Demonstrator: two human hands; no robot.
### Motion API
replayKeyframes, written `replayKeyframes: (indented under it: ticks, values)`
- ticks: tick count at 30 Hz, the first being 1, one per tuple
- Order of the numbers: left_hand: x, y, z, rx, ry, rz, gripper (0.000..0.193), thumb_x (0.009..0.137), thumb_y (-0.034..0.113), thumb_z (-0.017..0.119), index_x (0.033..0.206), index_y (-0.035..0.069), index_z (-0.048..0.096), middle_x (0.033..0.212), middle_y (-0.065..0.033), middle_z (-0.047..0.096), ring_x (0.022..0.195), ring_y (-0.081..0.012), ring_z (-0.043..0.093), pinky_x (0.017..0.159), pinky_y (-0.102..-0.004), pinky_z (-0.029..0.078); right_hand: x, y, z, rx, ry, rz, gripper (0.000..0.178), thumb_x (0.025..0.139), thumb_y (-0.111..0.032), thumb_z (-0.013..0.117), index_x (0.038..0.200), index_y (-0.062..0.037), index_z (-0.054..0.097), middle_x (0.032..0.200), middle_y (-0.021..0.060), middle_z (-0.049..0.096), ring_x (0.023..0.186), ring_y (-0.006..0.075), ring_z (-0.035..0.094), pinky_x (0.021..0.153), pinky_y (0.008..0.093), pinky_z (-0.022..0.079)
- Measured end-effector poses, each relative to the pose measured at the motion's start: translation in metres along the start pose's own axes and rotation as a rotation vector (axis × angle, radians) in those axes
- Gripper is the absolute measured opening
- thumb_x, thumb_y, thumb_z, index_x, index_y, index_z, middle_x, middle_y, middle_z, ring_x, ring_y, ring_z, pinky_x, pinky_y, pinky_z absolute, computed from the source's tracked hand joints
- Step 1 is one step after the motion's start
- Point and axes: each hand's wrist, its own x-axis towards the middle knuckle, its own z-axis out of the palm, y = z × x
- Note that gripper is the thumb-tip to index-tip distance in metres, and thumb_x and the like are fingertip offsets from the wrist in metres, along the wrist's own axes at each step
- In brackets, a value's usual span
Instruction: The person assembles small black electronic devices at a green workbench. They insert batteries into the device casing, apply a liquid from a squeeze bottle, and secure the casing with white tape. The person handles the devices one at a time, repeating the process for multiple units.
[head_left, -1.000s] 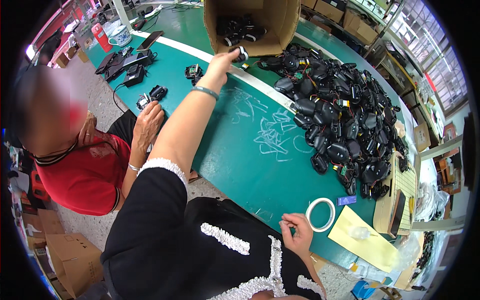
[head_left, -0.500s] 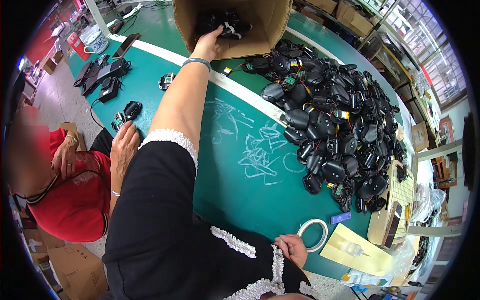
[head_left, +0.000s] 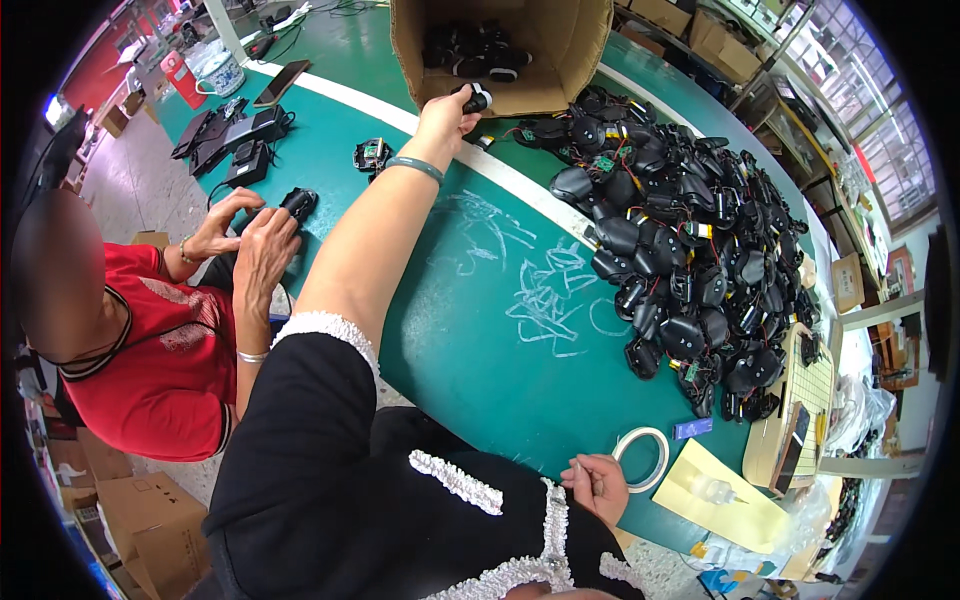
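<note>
My left hand [head_left: 442,125] is closed on a small black part with a white end [head_left: 478,98], just in front of the open cardboard box [head_left: 520,97]. Inside that box lie several similar black parts [head_left: 488,52]. My right hand [head_left: 597,487] rests with curled fingers at the table's near edge, beside a roll of tape [head_left: 656,474]; nothing shows in it. To the right of my left arm spreads a large heap of black plastic shells [head_left: 658,248] with wires, batteries and green circuit boards. A small opened assembly [head_left: 371,155] sits left of my left wrist.
A co-worker in red, on the left, has both hands [head_left: 262,250] at a black device [head_left: 299,203]. Black adapters [head_left: 250,160], a phone [head_left: 283,83] and a mug [head_left: 221,75] stand beyond. Near right are a yellow sheet [head_left: 700,500], a small bottle [head_left: 714,490] and a paper trimmer [head_left: 775,440].
My left hand has drawn back from inside the box and now holds the black-and-white part outside it. The co-worker's second hand has come to the black device. The view has shifted slightly.
</note>
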Motion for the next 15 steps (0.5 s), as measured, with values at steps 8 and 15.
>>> replayKeyframes:
  ticks: [8, 15]
  values:
    - [-0.060, 0.005, -0.003, -0.104, -0.097, -0.040, 0.031, 0.093, 0.034, 0.062, 0.100, 0.005, 0.057, 0.086, -0.0078, 0.060, 0.068, -0.0185, 0.061, 0.057, -0.0276, 0.049, 0.004, -0.013, 0.001, 0.017, -0.061, -0.021, 0.018, 0.090, 0.008, 0.055, 0.107, 0.0019, 0.055, 0.103, 0.0147, 0.054, 0.080, 0.0177, 0.065, 0.068, 0.0273, 0.057]
    - [-0.107, 0.001, -0.011, -0.104, -0.138, -0.100, 0.043, 0.093, 0.048, 0.057, 0.097, 0.005, 0.059, 0.081, -0.0062, 0.058, 0.066, -0.0170, 0.059, 0.058, -0.0259, 0.045, 0.001, -0.012, 0.001, 0.075, -0.051, -0.057, 0.020, 0.087, 0.010, 0.058, 0.107, 0.0054, 0.056, 0.103, 0.0141, 0.056, 0.084, 0.0178, 0.066, 0.071, 0.0258, 0.057]
